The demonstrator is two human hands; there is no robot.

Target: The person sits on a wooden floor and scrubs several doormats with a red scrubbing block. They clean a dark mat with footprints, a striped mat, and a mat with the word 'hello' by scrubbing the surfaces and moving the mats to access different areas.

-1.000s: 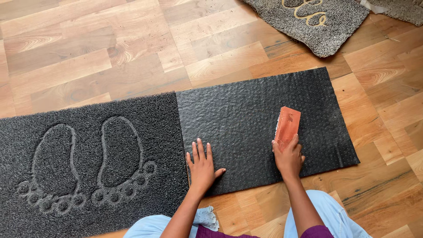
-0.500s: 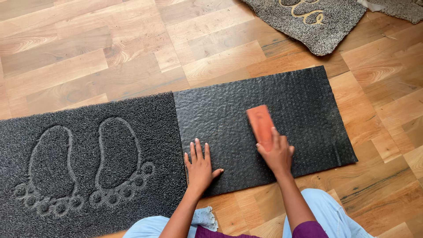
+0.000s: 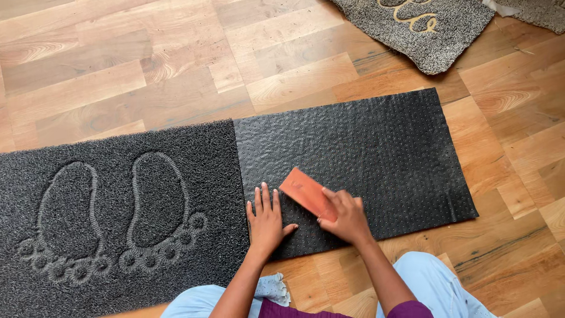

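**Asha:** Toward the lower left of the frame lies the dark looped mat with two footprints (image 3: 118, 212), face up on the wood floor (image 3: 118, 70). Nothing touches it.

**Ben:** And next to it?

**Asha:** The black studded mat (image 3: 376, 147), rubbery side up, edge to edge with the first. The left hand (image 3: 268, 221) lies flat on its near left corner, fingers spread and holding nothing, pinning it down.

**Ben:** The brush?

**Asha:** The orange-brown brush block (image 3: 306, 191) sits just right of that hand, tilted, pressed to the mat. The right hand (image 3: 347, 218) has its fingers wrapped round the near end.

**Ben:** How far along?

**Asha:** Hard to judge. The studded surface looks evenly dark, with a fainter grey patch toward its right edge, so that part may need more. A speckled grey mat (image 3: 429, 35) waits at the upper right, untouched.
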